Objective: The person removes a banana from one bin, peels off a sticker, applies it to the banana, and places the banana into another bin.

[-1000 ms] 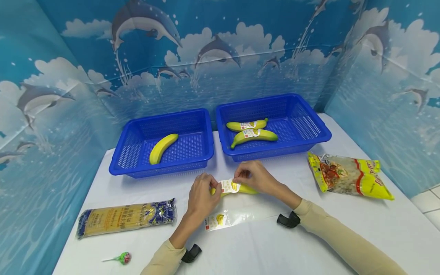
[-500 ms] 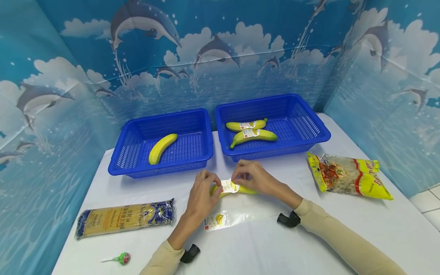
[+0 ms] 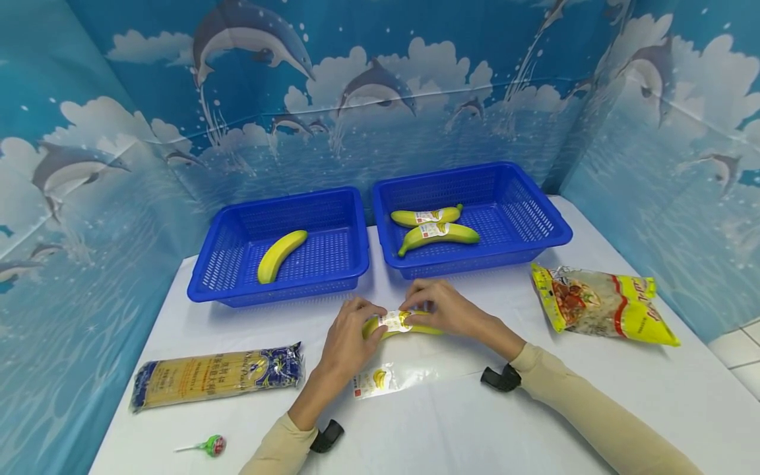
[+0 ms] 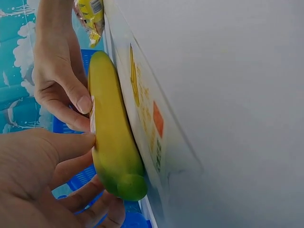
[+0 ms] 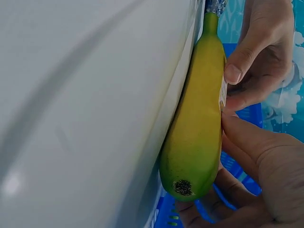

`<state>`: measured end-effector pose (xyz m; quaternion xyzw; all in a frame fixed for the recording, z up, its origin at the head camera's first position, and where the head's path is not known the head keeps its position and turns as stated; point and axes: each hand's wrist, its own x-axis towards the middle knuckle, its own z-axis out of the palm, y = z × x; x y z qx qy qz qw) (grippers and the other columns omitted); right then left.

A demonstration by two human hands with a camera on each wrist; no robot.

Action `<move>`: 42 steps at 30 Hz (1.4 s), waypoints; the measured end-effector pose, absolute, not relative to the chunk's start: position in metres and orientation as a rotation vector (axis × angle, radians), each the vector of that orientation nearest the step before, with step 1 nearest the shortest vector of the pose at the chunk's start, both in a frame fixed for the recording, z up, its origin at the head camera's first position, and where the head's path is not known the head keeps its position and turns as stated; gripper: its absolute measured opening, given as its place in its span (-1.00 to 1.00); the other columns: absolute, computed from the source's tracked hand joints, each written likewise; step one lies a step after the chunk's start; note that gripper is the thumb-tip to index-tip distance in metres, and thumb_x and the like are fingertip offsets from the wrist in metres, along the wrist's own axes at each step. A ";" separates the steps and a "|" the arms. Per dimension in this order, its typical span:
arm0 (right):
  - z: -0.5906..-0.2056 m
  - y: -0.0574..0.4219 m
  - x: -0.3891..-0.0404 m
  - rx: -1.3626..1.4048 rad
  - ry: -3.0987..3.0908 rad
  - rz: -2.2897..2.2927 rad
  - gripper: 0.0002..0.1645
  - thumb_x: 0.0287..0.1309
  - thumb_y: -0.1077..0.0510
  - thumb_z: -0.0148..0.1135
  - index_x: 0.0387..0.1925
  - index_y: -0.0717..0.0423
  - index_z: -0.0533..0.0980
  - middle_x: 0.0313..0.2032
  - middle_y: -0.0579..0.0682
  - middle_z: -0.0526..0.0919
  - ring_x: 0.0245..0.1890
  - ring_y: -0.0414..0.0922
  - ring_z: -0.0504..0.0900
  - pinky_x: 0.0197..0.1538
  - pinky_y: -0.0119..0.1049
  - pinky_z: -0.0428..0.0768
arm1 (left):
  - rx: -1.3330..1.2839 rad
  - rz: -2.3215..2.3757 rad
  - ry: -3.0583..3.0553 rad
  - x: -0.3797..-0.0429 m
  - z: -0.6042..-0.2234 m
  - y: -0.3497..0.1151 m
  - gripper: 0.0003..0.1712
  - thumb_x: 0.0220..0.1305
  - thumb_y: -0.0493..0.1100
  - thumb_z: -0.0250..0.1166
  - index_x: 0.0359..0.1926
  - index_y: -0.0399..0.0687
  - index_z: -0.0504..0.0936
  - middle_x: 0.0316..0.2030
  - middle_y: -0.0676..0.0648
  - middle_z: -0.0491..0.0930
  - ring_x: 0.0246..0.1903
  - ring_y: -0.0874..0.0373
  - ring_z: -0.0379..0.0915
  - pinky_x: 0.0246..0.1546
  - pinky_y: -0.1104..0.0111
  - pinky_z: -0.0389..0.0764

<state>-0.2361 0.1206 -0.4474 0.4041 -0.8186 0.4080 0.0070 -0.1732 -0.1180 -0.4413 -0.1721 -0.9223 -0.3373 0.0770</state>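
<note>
A yellow-green banana (image 3: 429, 330) lies across the middle of the white table, with a white label (image 3: 394, 321) on its upper side. My left hand (image 3: 349, 333) grips its left part, thumb and forefinger at the label's left edge. From the other side my right hand (image 3: 442, 307) holds the banana, fingertips at the label's right edge. The left wrist view shows the banana (image 4: 114, 128) with both thumbs against the labelled side. In the right wrist view its blunt dark end (image 5: 183, 187) faces the camera. A clear sheet bearing another banana label (image 3: 373, 380) lies just in front.
Behind are two blue baskets: the left basket (image 3: 350, 272) holds one plain banana (image 3: 281, 256), the right basket (image 3: 522, 245) two labelled bananas (image 3: 441, 234). A spaghetti packet (image 3: 220, 376) and a lollipop (image 3: 214, 446) lie at left, a yellow-ended food bag (image 3: 602, 303) at right.
Fingers and thumbs that pinched at the label's ends have spread slightly and now press them down onto the banana. The banana stays in place.
</note>
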 end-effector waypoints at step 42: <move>-0.435 0.122 -0.227 1.248 -2.758 1.197 -0.60 0.21 0.17 0.63 0.07 0.08 0.72 -0.04 -0.12 0.78 -0.06 -0.18 0.66 0.08 -0.03 0.68 | -0.593 -1.085 -2.782 -0.170 -0.434 -0.118 -0.53 0.27 -0.38 0.55 0.18 -0.34 0.69 0.00 -0.23 0.76 0.00 -0.07 0.68 0.02 0.11 0.73</move>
